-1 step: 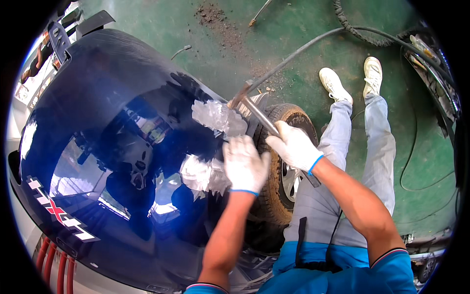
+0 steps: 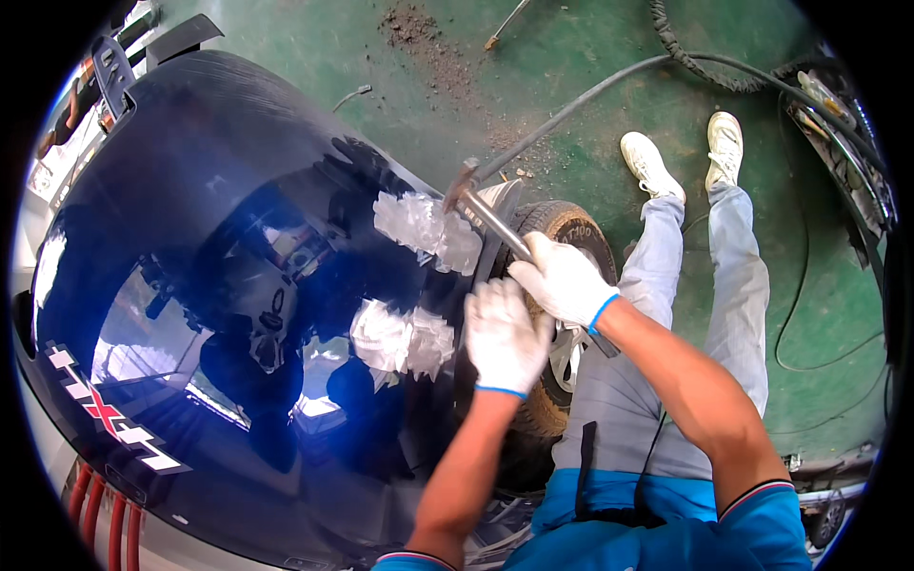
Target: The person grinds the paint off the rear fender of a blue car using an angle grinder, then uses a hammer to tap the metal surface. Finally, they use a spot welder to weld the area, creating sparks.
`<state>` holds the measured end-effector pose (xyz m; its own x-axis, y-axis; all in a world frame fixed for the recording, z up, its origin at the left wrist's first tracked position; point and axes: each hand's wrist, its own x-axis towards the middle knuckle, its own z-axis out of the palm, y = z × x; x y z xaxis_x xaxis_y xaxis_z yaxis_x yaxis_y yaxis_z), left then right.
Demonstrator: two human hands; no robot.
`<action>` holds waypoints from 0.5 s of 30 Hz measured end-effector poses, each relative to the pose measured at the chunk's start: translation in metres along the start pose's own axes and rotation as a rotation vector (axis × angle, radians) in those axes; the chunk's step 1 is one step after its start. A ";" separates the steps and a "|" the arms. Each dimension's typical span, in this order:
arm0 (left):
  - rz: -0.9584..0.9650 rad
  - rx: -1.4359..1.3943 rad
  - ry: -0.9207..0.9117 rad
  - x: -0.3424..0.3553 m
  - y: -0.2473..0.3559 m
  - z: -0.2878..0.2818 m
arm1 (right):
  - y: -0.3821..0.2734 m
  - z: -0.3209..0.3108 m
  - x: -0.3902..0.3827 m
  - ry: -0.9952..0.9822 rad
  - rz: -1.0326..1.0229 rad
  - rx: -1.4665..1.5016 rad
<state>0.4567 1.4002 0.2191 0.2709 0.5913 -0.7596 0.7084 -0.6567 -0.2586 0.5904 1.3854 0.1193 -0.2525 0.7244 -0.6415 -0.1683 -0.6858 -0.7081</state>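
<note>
Hammer (image 2: 497, 226) sits gripped in my right fingers (image 2: 552, 259), handle slanting forward-left, its head beyond them near the dark-blue car panel (image 2: 238, 124); my left fingers (image 2: 497, 303), outstretched and empty, are nearer the silver patches (image 2: 426, 231).

Dark dirt (image 2: 416, 30) lies scattered on the green floor (image 2: 590, 43).

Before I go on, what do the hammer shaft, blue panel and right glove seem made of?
Hammer shaft: probably steel, grey with a bright glint. Blue panel: glossy paint, mirror-like reflections; metal or plastic beneath, unclear. Right glove: likely fabric, matte white, softly creased.
</note>
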 end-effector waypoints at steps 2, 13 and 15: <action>-0.023 -0.152 0.006 -0.031 0.019 0.038 | -0.008 0.009 0.014 -0.003 -0.021 -0.090; -0.155 -0.616 -0.131 -0.051 0.027 0.071 | -0.027 0.042 0.056 0.127 -0.057 -0.099; -0.136 -0.646 -0.046 -0.046 0.024 0.066 | -0.029 0.041 0.062 0.042 -0.065 -0.166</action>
<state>0.4179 1.3267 0.2080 0.1330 0.6193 -0.7738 0.9868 -0.1556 0.0451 0.5409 1.4469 0.1119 -0.2058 0.7712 -0.6024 -0.0225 -0.6192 -0.7849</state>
